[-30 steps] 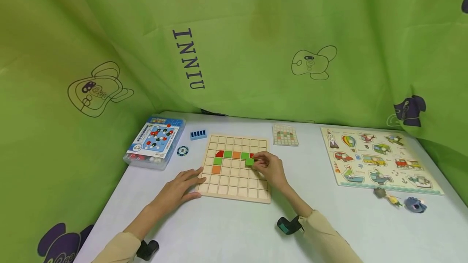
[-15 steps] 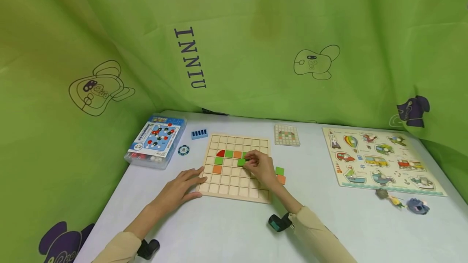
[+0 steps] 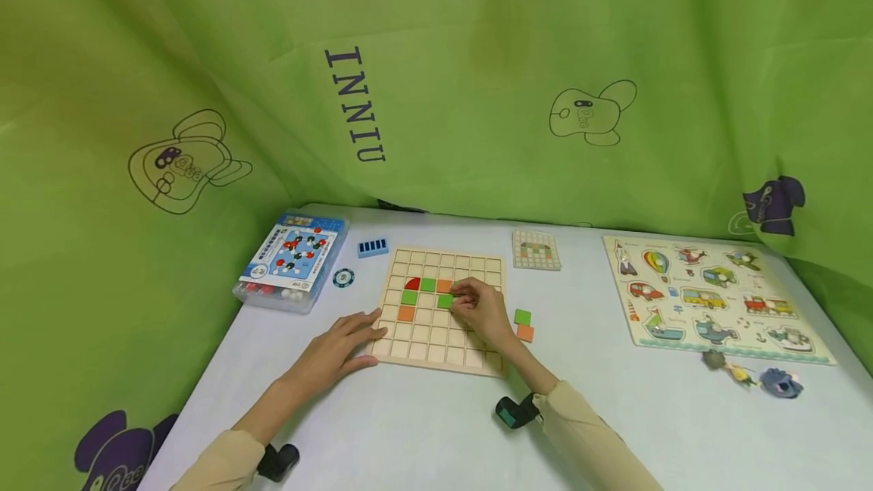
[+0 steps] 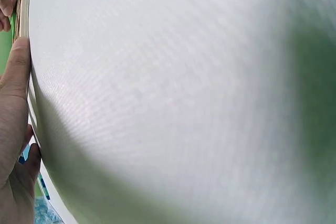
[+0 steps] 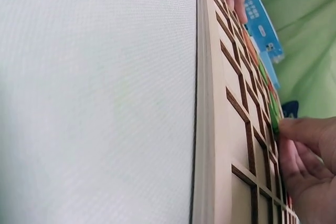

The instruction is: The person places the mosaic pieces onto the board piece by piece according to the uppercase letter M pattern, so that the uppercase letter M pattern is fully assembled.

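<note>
A wooden grid board [image 3: 430, 354] lies in the middle of the table in the head view. Several tiles sit in its cells, among them a red rounded tile [image 3: 413, 284], a green one [image 3: 428, 285] and two orange ones. My right hand [image 3: 480, 312] pinches a green square tile [image 3: 445, 301] between thumb and fingertips, over the cell below the upper orange tile [image 3: 445, 286]; whether it is seated cannot be told. My left hand [image 3: 334, 351] touches the board's left edge, fingers loosely extended; its thumb [image 4: 18, 59] lies against the edge in the left wrist view.
Right of the board lie a loose green tile [image 3: 522, 317] and an orange tile [image 3: 525, 333]. A pattern card [image 3: 536, 250] lies behind them. A vehicle puzzle board [image 3: 716, 298] occupies the right side. At left are a molecule-set box [image 3: 293, 260], poker chip [image 3: 344, 277] and blue block [image 3: 372, 248].
My right hand has moved left across the board with the green tile, uncovering the loose tiles at right. My left hand stays at the board's edge.
</note>
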A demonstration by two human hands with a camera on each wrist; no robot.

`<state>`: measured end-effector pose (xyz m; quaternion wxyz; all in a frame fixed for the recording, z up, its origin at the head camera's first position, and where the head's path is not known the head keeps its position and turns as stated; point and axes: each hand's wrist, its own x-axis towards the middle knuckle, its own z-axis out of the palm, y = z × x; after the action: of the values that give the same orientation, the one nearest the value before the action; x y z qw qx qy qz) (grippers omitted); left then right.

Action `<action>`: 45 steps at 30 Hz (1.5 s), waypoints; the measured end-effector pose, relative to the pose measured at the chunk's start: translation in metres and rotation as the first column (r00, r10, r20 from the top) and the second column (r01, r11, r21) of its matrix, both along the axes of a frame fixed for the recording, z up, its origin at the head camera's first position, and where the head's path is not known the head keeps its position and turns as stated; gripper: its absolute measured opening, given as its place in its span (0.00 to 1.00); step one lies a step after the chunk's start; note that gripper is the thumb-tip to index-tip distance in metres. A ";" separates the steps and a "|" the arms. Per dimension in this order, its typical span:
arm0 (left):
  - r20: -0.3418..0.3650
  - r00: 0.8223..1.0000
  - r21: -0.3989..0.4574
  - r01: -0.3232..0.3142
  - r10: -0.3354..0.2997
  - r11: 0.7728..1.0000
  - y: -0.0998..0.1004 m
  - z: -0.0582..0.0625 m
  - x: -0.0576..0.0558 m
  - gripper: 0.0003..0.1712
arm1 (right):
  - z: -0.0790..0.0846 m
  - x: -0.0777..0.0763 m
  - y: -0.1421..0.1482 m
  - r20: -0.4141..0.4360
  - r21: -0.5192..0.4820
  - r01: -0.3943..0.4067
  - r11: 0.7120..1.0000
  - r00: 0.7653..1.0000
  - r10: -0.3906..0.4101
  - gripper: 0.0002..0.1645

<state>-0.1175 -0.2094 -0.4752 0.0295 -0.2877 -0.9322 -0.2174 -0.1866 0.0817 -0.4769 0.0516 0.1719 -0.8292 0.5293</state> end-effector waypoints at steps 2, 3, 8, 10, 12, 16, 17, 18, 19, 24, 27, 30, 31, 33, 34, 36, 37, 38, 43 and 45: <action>0.002 1.000 -0.002 -0.003 0.003 1.000 0.000 0.000 0.000 0.27 | 0.001 0.000 0.000 0.016 -0.010 0.006 1.000 1.000 -0.006 0.15; 0.001 1.000 -0.003 -0.003 0.003 1.000 0.000 0.001 0.000 0.27 | 0.001 0.000 -0.001 0.024 -0.017 0.011 1.000 1.000 -0.010 0.15; -0.005 1.000 -0.001 -0.003 0.003 1.000 0.000 0.000 0.000 0.27 | 0.002 -0.001 -0.003 0.061 -0.081 -0.004 0.997 0.998 0.009 0.15; -0.002 1.000 0.004 -0.005 0.005 1.000 0.000 0.000 0.000 0.27 | 0.003 -0.001 -0.003 0.060 -0.097 -0.022 0.995 0.998 0.028 0.14; 0.002 1.000 0.006 -0.006 0.006 1.000 0.000 -0.001 0.000 0.27 | 0.005 0.000 -0.003 0.068 -0.105 -0.025 0.994 0.997 0.032 0.14; 0.007 1.000 0.005 -0.007 0.007 1.000 -0.001 -0.002 0.000 0.27 | 0.009 0.004 0.006 0.112 -0.137 0.014 0.990 0.994 0.001 0.15; 0.006 1.000 0.003 -0.007 0.007 1.000 0.000 -0.002 0.000 0.27 | 0.010 0.005 0.010 0.126 -0.143 0.025 0.989 0.992 -0.007 0.15; 0.006 1.000 0.001 -0.008 0.008 1.000 0.000 -0.002 0.000 0.27 | 0.012 0.006 0.016 0.140 -0.147 0.034 0.989 0.990 -0.013 0.15; 0.007 1.000 -0.001 -0.011 0.011 1.000 0.000 -0.003 0.000 0.27 | 0.013 0.007 0.022 0.154 -0.147 0.044 0.988 0.988 -0.021 0.15; 0.006 1.000 -0.009 -0.017 0.017 1.000 0.000 -0.004 0.000 0.27 | 0.014 0.013 0.062 0.181 -0.143 0.035 0.989 0.983 -0.009 0.15; 0.003 1.000 -0.005 -0.014 0.015 1.000 -0.001 -0.004 0.000 0.28 | 0.010 0.016 0.091 0.164 -0.155 -0.015 0.988 0.986 0.040 0.16; -0.002 1.000 0.000 -0.010 0.010 1.000 0.000 -0.004 0.000 0.28 | 0.004 0.018 0.117 0.124 -0.144 -0.067 0.987 0.989 0.085 0.17; -0.002 1.000 0.000 -0.009 0.009 1.000 0.000 -0.004 0.001 0.28 | 0.002 0.020 0.124 0.117 -0.138 -0.079 0.987 0.989 0.095 0.17; -0.004 1.000 -0.003 -0.010 0.010 1.000 0.000 -0.004 0.001 0.27 | -0.002 0.022 0.134 0.106 -0.129 -0.103 0.986 0.987 0.117 0.17; -0.004 1.000 -0.003 -0.011 0.011 1.000 0.000 -0.003 0.001 0.27 | -0.004 0.022 0.138 0.098 -0.121 -0.117 0.986 0.987 0.130 0.17; -0.002 1.000 -0.005 -0.015 0.015 1.000 0.000 -0.003 0.002 0.27 | -0.006 0.023 0.140 0.088 -0.110 -0.134 0.985 0.986 0.144 0.16; -0.003 1.000 -0.007 -0.017 0.017 1.000 0.000 -0.004 0.002 0.27 | -0.007 0.023 0.140 0.085 -0.107 -0.140 0.984 0.985 0.149 0.16; -0.002 1.000 -0.007 -0.019 0.019 1.000 0.000 -0.004 0.002 0.27 | -0.007 0.022 0.140 0.077 -0.103 -0.146 0.984 0.985 0.154 0.16; 0.003 1.000 -0.008 -0.020 0.020 1.000 0.001 -0.004 0.001 0.27 | -0.005 0.017 0.134 0.085 -0.079 -0.140 0.987 0.985 0.147 0.18; 0.008 1.000 -0.010 -0.021 0.021 1.000 0.000 -0.003 0.001 0.27 | -0.005 0.013 0.131 0.101 -0.059 -0.131 0.990 0.985 0.137 0.19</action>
<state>-0.1168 -0.2089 -0.4785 0.0268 -0.2770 -0.9365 -0.2135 -0.1732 0.2130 -0.4821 -0.0233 0.1978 -0.8032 0.5615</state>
